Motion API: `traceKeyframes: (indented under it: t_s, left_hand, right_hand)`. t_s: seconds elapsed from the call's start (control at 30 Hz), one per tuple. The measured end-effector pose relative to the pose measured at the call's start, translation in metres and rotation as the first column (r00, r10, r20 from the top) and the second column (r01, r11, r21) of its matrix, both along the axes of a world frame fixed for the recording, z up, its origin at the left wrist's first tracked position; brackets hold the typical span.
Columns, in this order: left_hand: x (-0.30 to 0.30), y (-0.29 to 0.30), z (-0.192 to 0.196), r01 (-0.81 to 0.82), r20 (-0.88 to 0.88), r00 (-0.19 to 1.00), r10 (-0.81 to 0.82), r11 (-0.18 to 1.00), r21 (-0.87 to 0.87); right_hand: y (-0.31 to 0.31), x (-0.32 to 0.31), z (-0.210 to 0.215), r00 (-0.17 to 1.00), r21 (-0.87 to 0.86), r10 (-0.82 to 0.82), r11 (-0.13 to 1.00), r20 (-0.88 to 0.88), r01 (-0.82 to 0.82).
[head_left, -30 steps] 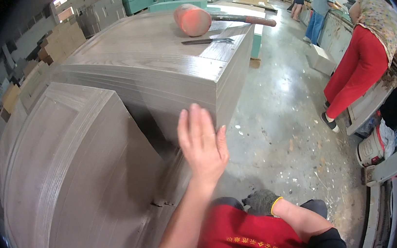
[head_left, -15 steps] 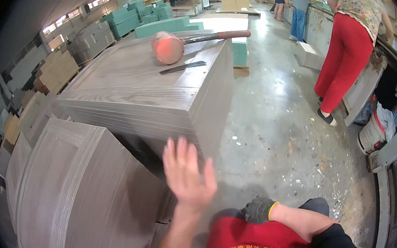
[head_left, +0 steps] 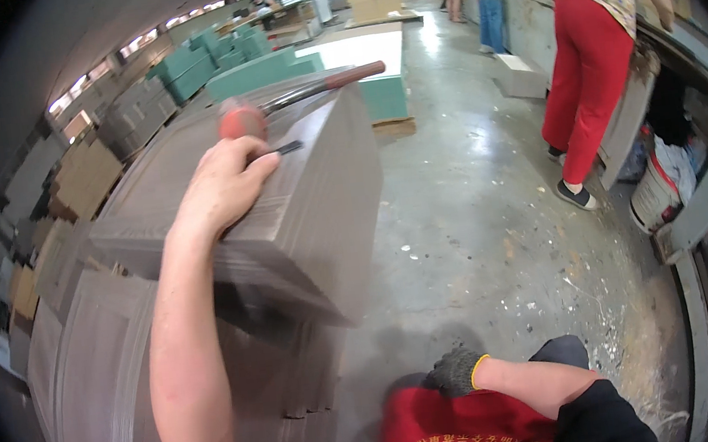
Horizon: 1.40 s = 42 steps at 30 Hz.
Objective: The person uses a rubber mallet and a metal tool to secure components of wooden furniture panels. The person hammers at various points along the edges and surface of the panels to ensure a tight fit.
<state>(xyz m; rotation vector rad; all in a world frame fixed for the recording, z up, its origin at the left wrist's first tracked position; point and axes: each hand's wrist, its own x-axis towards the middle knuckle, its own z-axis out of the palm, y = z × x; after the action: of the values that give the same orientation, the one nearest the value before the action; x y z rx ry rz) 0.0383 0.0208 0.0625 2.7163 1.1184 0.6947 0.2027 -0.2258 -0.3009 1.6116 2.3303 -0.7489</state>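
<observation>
My bare left hand [head_left: 231, 178] reaches over the top of a stack of grey wood-grain panels [head_left: 313, 169]. Its thumb and fingers close on a thin, flat dark strip [head_left: 291, 147], whose end sticks out past the thumb. Just beyond the fingers lies a mallet with a reddish head [head_left: 239, 120], its dark handle pointing to the right. My right hand [head_left: 459, 372], in a dark grey knitted glove with a yellow cuff, rests low by the red apron [head_left: 456, 428]. Its fingers are too dark and partly hidden to make out.
More wood-grain panels [head_left: 108, 362] stand at the lower left. Green blocks [head_left: 263, 74] and brown cartons [head_left: 87, 174] lie farther back. Along the bench at right, a person in red trousers [head_left: 586, 72] stands with others beyond. Near the bench is a white bucket [head_left: 655, 195].
My left hand has moved forward and left from in front of the stack onto its top, closing on the dark strip. The view has shifted; my right hand stays by the apron.
</observation>
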Motion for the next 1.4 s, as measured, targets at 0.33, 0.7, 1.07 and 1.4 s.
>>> traceKeyframes:
  t_s: [0.33, 0.7, 1.07, 1.4]
  left_hand:
    - [-0.004, 0.018, -0.003, 0.004, 0.156, 0.987, 0.034, 0.971, -0.237]
    - [-0.038, -0.131, -0.069, 0.015, 0.533, 0.733, -0.423, 0.793, 0.609]
    - [-0.063, -0.166, -0.223, 0.368, 0.210, 0.928, -0.308, 0.851, -0.375]
    - [-0.054, -0.162, -0.181, 0.398, 0.597, 0.714, 0.366, 0.489, -0.776]
  right_hand:
    - [0.001, -0.001, 0.003, 1.000, -0.013, 0.003, 1.000, 0.003, -0.003]
    - [0.019, 0.016, 0.040, 0.973, 0.295, -0.068, 0.946, -0.221, 0.133]
    - [0.003, -0.006, 0.101, 0.397, -0.013, -0.173, 0.927, -0.901, 0.375]
    - [-0.004, -0.037, 0.151, 0.197, -0.244, -0.466, 0.725, -0.863, 0.644]
